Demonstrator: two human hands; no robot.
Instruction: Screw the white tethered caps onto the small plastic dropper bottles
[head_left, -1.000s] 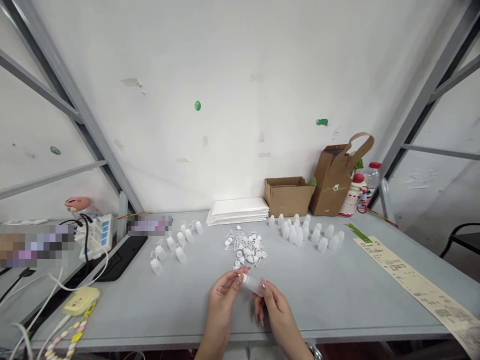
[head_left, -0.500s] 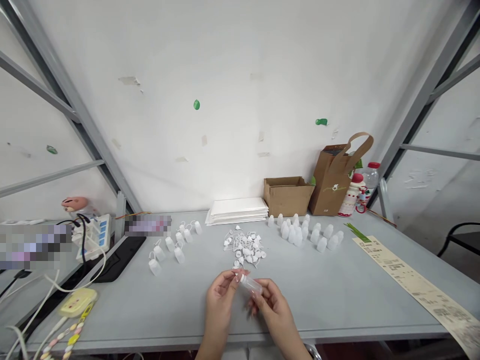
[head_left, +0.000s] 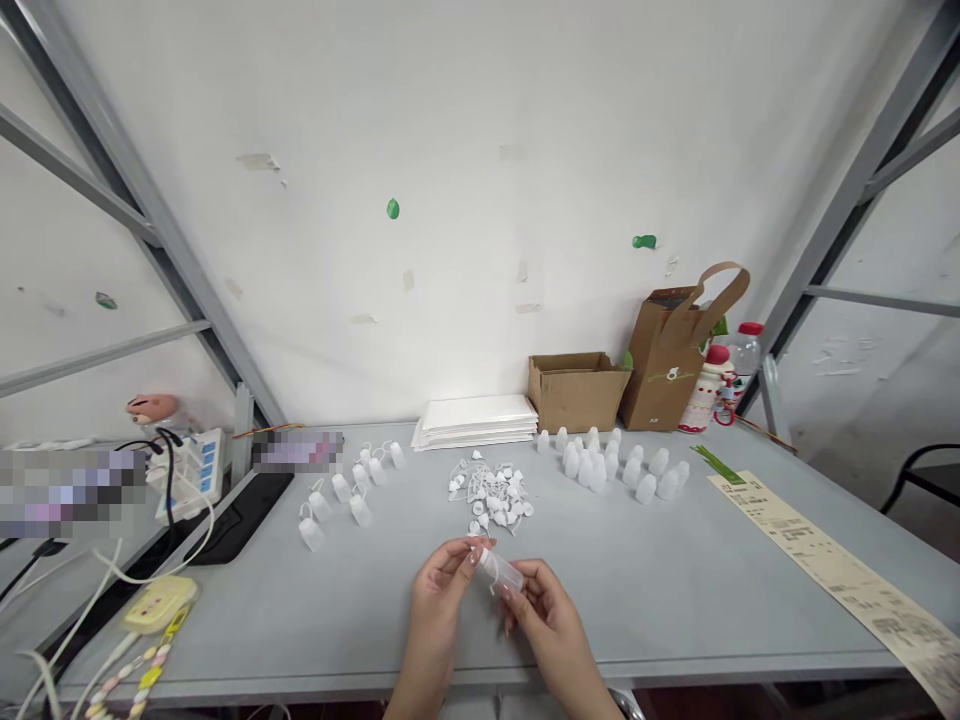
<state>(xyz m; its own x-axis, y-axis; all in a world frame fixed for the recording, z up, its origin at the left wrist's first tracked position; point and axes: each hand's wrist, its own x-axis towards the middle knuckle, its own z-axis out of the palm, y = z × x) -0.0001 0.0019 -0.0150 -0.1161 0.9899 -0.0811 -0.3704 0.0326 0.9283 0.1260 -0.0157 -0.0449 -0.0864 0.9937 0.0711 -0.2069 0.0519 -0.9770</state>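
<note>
A small translucent bottle [head_left: 504,571] is held tilted between both hands near the table's front edge. My left hand [head_left: 444,590] pinches its white cap end, where a thin strap hangs down. The fingers of my right hand [head_left: 541,607] are closed round the bottle's base. Just beyond the hands lies a pile of white caps with straps [head_left: 499,492]. Several capped bottles [head_left: 360,511] stand at the left, with loops on top. To the right is a group of translucent bottles [head_left: 598,474] without straps.
Along the wall are stacked white sheets [head_left: 476,420], an open cardboard box [head_left: 577,400], a brown paper bag [head_left: 655,385] and drink bottles [head_left: 705,397]. A long printed paper strip [head_left: 840,575] lies right; cables, a power strip [head_left: 191,475] and a black tablet-like object [head_left: 240,520] lie left.
The strap now shows hanging below the held bottle's cap end. Both hands stay in nearly the same place, still holding the bottle.
</note>
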